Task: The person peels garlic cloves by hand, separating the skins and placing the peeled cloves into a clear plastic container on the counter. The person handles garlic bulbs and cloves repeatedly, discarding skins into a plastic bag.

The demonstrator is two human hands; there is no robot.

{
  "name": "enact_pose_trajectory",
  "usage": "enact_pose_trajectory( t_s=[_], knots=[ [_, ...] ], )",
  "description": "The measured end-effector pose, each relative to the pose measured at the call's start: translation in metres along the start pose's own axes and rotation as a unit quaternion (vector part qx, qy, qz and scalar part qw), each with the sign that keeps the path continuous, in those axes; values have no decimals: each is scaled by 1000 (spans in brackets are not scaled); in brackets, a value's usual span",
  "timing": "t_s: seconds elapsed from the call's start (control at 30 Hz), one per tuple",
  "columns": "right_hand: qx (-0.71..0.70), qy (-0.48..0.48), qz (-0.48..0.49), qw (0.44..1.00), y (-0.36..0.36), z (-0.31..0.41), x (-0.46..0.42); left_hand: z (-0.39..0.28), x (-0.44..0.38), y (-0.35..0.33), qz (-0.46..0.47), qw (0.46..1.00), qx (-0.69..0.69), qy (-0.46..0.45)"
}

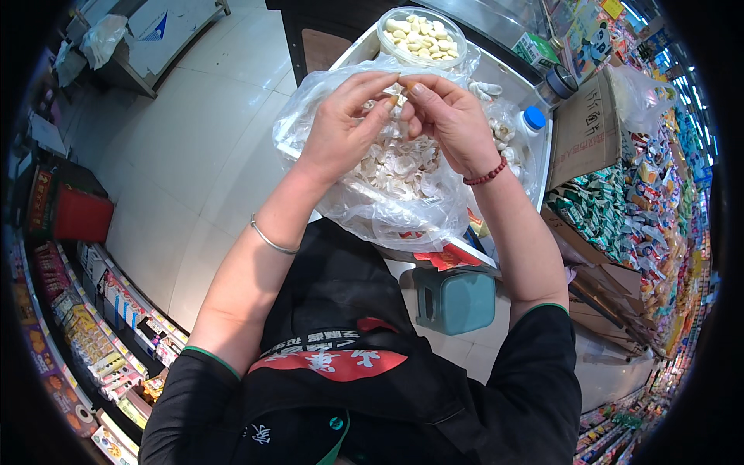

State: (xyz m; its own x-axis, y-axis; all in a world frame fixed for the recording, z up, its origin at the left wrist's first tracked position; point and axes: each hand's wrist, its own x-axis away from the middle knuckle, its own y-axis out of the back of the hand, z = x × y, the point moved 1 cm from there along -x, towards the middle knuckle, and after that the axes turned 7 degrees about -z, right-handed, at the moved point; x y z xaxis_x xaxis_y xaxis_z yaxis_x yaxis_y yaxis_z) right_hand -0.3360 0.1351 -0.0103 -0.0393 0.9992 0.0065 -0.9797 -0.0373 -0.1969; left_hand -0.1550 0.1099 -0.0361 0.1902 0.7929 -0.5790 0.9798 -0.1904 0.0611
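Both my hands are raised close together above an open clear plastic bag (395, 218) that holds a heap of papery garlic skins (398, 168). My left hand (354, 125) has thumb and fingers curled near the fingertips of my right hand (450, 119). Whether a small piece lies between the fingertips is hard to tell, as the fingers cover it. Just beyond them stands a round clear plastic tub (381, 35) filled with peeled garlic cloves (421, 36). Unpeeled garlic bulbs (503, 131) lie in another clear bag to the right, partly behind my right hand.
A bottle with a blue cap (534, 118) and a dark-lidded jar (561, 81) are at the right. Beside them are a cardboard box (587, 122) and green snack packets (590, 203). A teal plastic stool (465, 302) stands below. Stocked shelves (99, 325) line the lower left.
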Motion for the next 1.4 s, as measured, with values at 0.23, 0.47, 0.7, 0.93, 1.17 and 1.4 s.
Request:
enact_pose_trajectory(
  t_s=[0.23, 0.47, 0.7, 0.93, 1.17, 1.4],
  knots=[
    [-8, 16, 14, 1000, -9, -2, 1, 9, 3, 0, -27, 978, 162, 130],
    [130, 55, -34, 989, -5, -8, 0, 17, 3, 0, 16, 978, 152, 145],
    [301, 236, -100, 919, -6, -15, -3, 11, 3, 0, 2, 979, 142, 146],
    [365, 291, -106, 878, -10, -12, 1, 13, 2, 4, 13, 977, 142, 157],
    [414, 329, -97, 843, -13, -8, 4, 14, 2, 6, 13, 972, 159, 172],
    [406, 304, -104, 855, -15, -10, 5, 13, 2, 7, 13, 975, 146, 168]
  ],
)
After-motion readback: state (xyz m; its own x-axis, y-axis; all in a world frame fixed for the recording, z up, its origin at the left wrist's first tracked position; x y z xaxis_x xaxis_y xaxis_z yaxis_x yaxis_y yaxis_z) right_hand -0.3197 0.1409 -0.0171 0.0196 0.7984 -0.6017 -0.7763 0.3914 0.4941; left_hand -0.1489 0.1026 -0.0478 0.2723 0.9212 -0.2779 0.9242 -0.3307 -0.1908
